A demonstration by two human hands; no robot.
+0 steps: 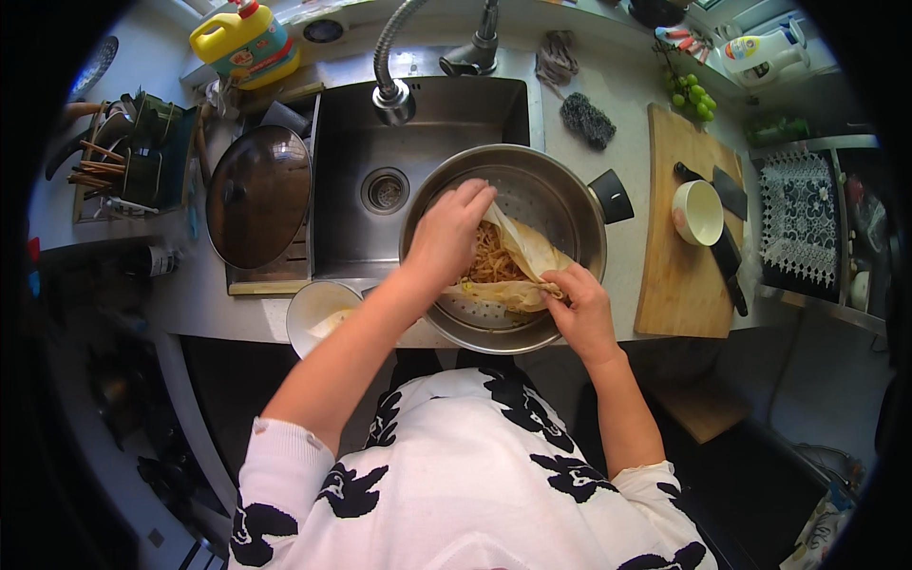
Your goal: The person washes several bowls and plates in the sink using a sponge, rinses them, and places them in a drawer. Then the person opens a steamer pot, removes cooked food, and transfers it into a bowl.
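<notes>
A wide metal steamer pan with a perforated inside stands at the right part of the sink, partly over the counter. In it lies a pale, thin wrapper sheet, partly folded around shredded brownish food. My right hand pinches the sheet's gathered right corner between thumb and fingers. My left hand is at the upper left of the food, its fingertips on the sheet's upper end; the palm side is hidden. A white bowl with some pale stuff in it stands by the counter's front edge, partly behind my left forearm.
A steel sink with a hose faucet lies behind the pan. On the left are a glass lid and a utensil rack. At right, a cutting board bears a small bowl and knives; green grapes lie behind.
</notes>
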